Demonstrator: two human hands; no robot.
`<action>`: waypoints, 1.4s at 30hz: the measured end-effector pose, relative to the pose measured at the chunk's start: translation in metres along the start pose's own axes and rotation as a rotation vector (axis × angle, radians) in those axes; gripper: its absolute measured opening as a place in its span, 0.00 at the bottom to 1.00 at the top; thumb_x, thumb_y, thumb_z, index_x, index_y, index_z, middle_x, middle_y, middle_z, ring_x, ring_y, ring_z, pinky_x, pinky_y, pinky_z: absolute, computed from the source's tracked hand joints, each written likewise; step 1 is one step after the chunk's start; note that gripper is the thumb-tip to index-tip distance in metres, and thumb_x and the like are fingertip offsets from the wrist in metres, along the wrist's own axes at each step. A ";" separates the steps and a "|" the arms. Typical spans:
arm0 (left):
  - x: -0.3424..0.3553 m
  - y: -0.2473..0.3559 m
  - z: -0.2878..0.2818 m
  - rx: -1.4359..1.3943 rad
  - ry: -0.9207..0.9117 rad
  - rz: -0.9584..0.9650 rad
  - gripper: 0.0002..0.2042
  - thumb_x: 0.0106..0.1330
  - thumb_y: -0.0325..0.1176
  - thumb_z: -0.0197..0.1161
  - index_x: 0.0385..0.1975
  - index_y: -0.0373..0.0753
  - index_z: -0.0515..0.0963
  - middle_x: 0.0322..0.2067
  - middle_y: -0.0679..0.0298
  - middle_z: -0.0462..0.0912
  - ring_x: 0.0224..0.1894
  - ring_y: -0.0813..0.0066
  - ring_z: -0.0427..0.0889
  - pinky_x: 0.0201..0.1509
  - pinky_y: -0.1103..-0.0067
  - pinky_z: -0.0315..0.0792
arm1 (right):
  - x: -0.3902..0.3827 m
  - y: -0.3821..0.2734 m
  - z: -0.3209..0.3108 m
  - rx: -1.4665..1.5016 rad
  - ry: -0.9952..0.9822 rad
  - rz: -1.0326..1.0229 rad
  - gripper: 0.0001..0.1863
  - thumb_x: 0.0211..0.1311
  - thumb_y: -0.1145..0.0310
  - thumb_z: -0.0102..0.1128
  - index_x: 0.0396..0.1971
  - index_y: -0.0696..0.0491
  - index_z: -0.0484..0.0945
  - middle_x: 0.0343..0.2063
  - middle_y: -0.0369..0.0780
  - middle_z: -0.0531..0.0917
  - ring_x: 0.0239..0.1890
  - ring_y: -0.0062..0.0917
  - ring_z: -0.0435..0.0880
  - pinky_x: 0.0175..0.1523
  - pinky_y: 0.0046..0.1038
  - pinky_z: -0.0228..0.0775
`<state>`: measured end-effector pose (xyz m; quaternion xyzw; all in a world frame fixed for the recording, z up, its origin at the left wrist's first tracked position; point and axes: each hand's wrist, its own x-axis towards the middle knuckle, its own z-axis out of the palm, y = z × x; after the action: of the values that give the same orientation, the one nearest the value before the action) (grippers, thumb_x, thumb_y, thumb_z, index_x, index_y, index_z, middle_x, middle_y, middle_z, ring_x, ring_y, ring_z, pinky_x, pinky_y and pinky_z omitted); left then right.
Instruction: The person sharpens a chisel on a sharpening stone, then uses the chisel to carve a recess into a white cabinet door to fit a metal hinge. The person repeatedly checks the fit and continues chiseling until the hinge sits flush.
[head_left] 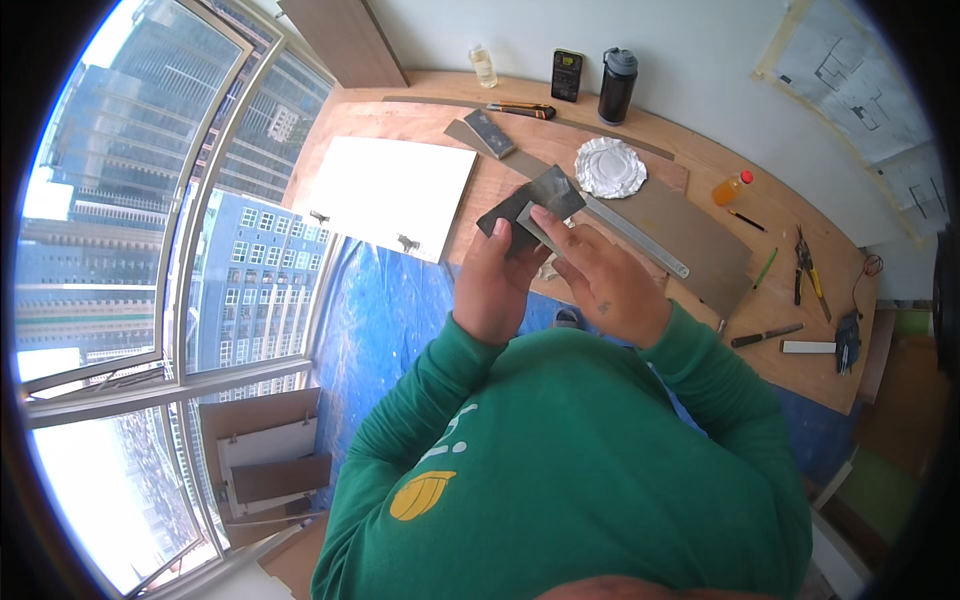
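Head cam: left hand has its thumb clamped on the near side of a dark sheet, probably steadying it for the right hand, whose fingers lie on a grey strip against it. Can't tell how tightly that one's closed. Everything's held above the surface, by its near edge. Phone stands at the far edge, maybe so it's readable.
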<state>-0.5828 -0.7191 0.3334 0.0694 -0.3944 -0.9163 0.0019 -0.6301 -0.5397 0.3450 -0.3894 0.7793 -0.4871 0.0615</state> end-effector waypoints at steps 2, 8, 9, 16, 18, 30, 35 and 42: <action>0.000 0.005 0.004 -0.072 -0.003 -0.025 0.24 0.81 0.40 0.46 0.73 0.37 0.61 0.66 0.57 0.72 0.68 0.63 0.72 0.74 0.61 0.64 | 0.000 0.000 0.000 -0.021 0.003 -0.025 0.37 0.68 0.78 0.58 0.76 0.46 0.62 0.41 0.47 0.78 0.40 0.43 0.80 0.48 0.38 0.75; 0.000 0.008 0.005 -0.128 0.009 -0.070 0.21 0.83 0.43 0.43 0.67 0.36 0.66 0.65 0.54 0.75 0.66 0.56 0.75 0.74 0.59 0.65 | 0.001 -0.006 -0.004 -0.155 -0.011 0.037 0.36 0.66 0.77 0.57 0.74 0.39 0.67 0.35 0.44 0.74 0.34 0.40 0.79 0.40 0.39 0.76; 0.000 0.008 0.005 -0.147 0.019 -0.072 0.22 0.83 0.44 0.43 0.67 0.36 0.66 0.65 0.54 0.75 0.66 0.56 0.75 0.74 0.59 0.65 | 0.002 -0.006 -0.004 -0.157 -0.012 0.042 0.36 0.66 0.77 0.57 0.74 0.39 0.67 0.35 0.44 0.74 0.33 0.40 0.79 0.40 0.39 0.76; 0.004 0.005 0.011 -0.177 0.075 -0.083 0.23 0.84 0.46 0.41 0.65 0.35 0.67 0.63 0.54 0.75 0.65 0.56 0.75 0.74 0.60 0.66 | 0.001 -0.001 -0.003 -0.212 0.005 0.037 0.35 0.67 0.74 0.58 0.74 0.38 0.67 0.34 0.43 0.74 0.31 0.39 0.79 0.36 0.39 0.76; 0.005 0.003 0.010 -0.186 0.084 -0.074 0.22 0.84 0.46 0.41 0.64 0.35 0.67 0.63 0.53 0.76 0.65 0.56 0.76 0.74 0.60 0.67 | 0.001 -0.001 -0.003 -0.224 -0.003 0.057 0.35 0.67 0.73 0.59 0.74 0.38 0.67 0.34 0.44 0.74 0.31 0.39 0.80 0.36 0.39 0.76; 0.011 -0.002 0.012 -0.175 0.095 -0.028 0.22 0.84 0.44 0.40 0.64 0.33 0.66 0.63 0.52 0.75 0.66 0.56 0.74 0.74 0.60 0.66 | 0.007 0.008 -0.002 -0.204 0.046 0.086 0.34 0.67 0.72 0.60 0.73 0.36 0.68 0.34 0.43 0.76 0.31 0.40 0.82 0.36 0.40 0.78; 0.012 -0.004 0.003 -0.177 0.066 -0.032 0.22 0.84 0.44 0.39 0.64 0.32 0.66 0.63 0.51 0.74 0.67 0.55 0.73 0.75 0.60 0.66 | 0.006 -0.001 -0.003 -0.226 -0.024 0.134 0.32 0.68 0.74 0.60 0.71 0.39 0.71 0.34 0.42 0.77 0.33 0.37 0.81 0.39 0.36 0.75; 0.014 -0.008 0.003 -0.160 0.082 -0.005 0.21 0.84 0.44 0.40 0.63 0.33 0.67 0.62 0.52 0.75 0.64 0.56 0.75 0.73 0.59 0.68 | 0.005 0.006 0.002 -0.176 -0.007 0.105 0.32 0.68 0.74 0.60 0.71 0.40 0.71 0.32 0.43 0.75 0.33 0.39 0.80 0.40 0.37 0.75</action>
<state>-0.5967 -0.7123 0.3278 0.1075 -0.3196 -0.9412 0.0212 -0.6358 -0.5429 0.3400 -0.3535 0.8383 -0.4114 0.0551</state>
